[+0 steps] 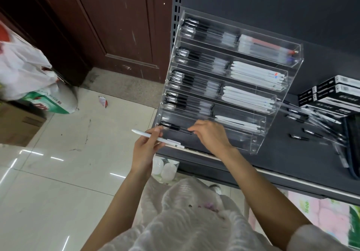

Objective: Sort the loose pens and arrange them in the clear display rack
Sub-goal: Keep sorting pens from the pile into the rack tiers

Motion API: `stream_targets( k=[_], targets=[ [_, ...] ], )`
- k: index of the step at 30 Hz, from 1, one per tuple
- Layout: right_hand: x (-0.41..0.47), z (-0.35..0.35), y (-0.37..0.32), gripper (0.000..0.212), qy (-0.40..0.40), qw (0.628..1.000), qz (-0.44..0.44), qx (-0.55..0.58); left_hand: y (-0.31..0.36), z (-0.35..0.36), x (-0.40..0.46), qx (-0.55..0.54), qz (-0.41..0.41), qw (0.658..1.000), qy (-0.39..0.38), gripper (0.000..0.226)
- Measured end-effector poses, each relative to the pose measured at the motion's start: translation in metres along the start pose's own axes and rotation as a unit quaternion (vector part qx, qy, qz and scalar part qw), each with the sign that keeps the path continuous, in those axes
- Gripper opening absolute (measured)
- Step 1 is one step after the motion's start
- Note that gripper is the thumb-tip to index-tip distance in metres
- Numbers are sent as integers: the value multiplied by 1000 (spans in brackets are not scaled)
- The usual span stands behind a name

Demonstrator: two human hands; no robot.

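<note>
Nearest, the left hand [145, 145] grips a white pen [155, 138] lying crosswise just before the clear display rack [222, 83] on the dark shelf [292, 163]. Beside it, the right hand [211, 135] pinches a black pen [175, 127] in the rack's lowest left compartment. Farther tiers hold black pens left, white pens right. Loose pens [303, 122] lie right of the rack, near black boxes [335, 93].
</note>
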State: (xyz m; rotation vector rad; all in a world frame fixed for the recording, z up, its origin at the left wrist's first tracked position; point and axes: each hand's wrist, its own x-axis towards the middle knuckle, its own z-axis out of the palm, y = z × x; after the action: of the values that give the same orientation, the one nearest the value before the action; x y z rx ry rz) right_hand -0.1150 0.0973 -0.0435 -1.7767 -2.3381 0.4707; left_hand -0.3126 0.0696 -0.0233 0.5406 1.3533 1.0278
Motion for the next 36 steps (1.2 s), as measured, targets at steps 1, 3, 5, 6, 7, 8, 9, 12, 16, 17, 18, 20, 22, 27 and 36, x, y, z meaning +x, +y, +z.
stream_targets(
  k=[1,3,5,6,7,8,9,12,16,17,18,20,22,27,36],
  targets=[
    [1,0,1,22,-7,1000,-1,4,0,0,0,-3,-2,1000,1,21],
    [4,1,2,22,-16,1000,1,10,1,1,1,-7,-4,1000,1,20],
    [4,3,2,30,-20,1000,0,3,3,4,1,-8,-5,1000,-3,18],
    [4,5,0,34,-18,1000,-1,-4,4,6,0,-8,-5,1000,-5,17],
    [3,6,-2,36,-14,1000,-1,-9,6,9,-1,-7,-4,1000,-7,16],
    [1,5,-4,35,-9,1000,3,-7,7,12,-1,-4,0,1000,-10,15],
    [-3,3,-7,33,1,1000,8,1,8,15,-2,3,7,1000,-15,15],
    [-20,-12,-13,24,49,993,45,97,7,28,-3,23,29,999,-28,15],
    [-51,-39,-19,22,55,965,81,244,4,54,-8,52,68,995,-48,15],
    [-58,-43,-17,21,57,967,82,235,3,63,-10,59,77,993,-60,13],
    [-65,-48,-14,19,67,969,86,222,2,73,-13,65,85,992,-72,11],
    [-74,-58,-1,16,107,968,105,201,2,94,-18,70,95,988,-95,12],
    [-82,-69,20,14,154,961,140,181,1,115,-19,72,101,986,-113,21],
    [-96,-97,79,11,226,947,223,43,1,138,-1,264,283,921,-47,30],
    [-68,-96,84,41,127,966,133,-179,-21,137,31,614,486,620,-56,35]
  ],
)
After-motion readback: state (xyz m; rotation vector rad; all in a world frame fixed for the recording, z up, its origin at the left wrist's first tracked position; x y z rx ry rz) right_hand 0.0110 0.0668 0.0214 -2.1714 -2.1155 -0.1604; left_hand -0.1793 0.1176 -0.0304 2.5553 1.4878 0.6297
